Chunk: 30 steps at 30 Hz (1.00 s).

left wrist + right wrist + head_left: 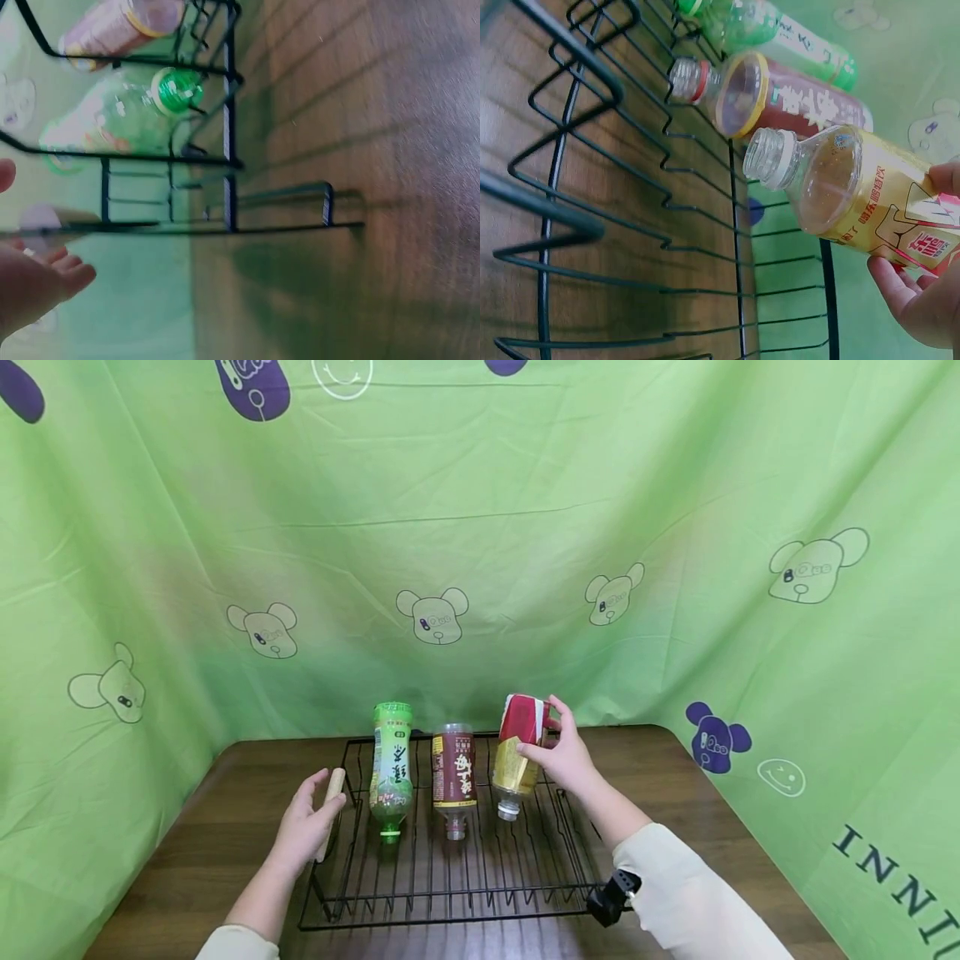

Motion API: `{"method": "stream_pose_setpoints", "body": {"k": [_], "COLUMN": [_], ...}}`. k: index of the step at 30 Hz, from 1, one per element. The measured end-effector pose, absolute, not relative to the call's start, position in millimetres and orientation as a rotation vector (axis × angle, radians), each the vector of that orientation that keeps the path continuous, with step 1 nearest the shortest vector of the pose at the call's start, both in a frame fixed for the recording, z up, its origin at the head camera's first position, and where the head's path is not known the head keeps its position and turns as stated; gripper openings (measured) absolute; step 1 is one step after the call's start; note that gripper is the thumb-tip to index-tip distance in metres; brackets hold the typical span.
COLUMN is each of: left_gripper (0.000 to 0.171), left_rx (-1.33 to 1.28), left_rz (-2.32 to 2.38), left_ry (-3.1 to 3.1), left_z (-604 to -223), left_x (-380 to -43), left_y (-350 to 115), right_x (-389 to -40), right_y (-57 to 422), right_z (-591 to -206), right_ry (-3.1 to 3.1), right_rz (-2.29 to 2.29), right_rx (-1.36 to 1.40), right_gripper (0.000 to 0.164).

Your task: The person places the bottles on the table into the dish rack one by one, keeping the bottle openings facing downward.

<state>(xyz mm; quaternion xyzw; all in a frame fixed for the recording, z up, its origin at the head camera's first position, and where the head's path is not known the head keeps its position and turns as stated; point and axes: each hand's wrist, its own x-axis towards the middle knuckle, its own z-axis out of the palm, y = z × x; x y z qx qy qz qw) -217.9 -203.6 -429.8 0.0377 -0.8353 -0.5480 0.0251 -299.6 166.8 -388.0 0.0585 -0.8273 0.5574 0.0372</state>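
Observation:
My left hand [302, 821] is at the wooden handle [337, 783] on the left side of a black wire rack [450, 893]. The thumb crosses the handle and the fingers lie along its far side, a loose hold. My right hand [562, 752] grips a bottle with a red and gold label [519, 760] near its base. That bottle is upside down and tilted, its capless neck [771, 157] pointing down over the rack. To its left, a bottle with a maroon label [454, 768] and a green bottle [392, 768] stand neck-down in the rack.
The rack stands on a dark wood table [202, 810]. A green curtain [480, 527] with bear prints hangs behind and at both sides. A black wrist device [611, 897] is near the rack's front right corner.

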Motion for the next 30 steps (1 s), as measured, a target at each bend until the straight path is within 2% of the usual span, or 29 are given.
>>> {"method": "stream_pose_setpoints", "body": {"k": [10,30], "left_gripper": [0.067,0.063], "left_rx": [0.120,0.110], "left_rz": [-1.937,-1.974], "left_ry": [-2.606,-2.562], "left_z": [-452,-455], "left_x": [-230,-228], "left_y": [-214,-212], "right_x": [-312,-320], "right_y": [171,164], "right_z": [-395,-415], "right_ry": [-2.615,-2.772], "right_rz": [1.639,1.473], "right_rx": [0.200,0.289], "right_gripper": [0.097,0.096]}}
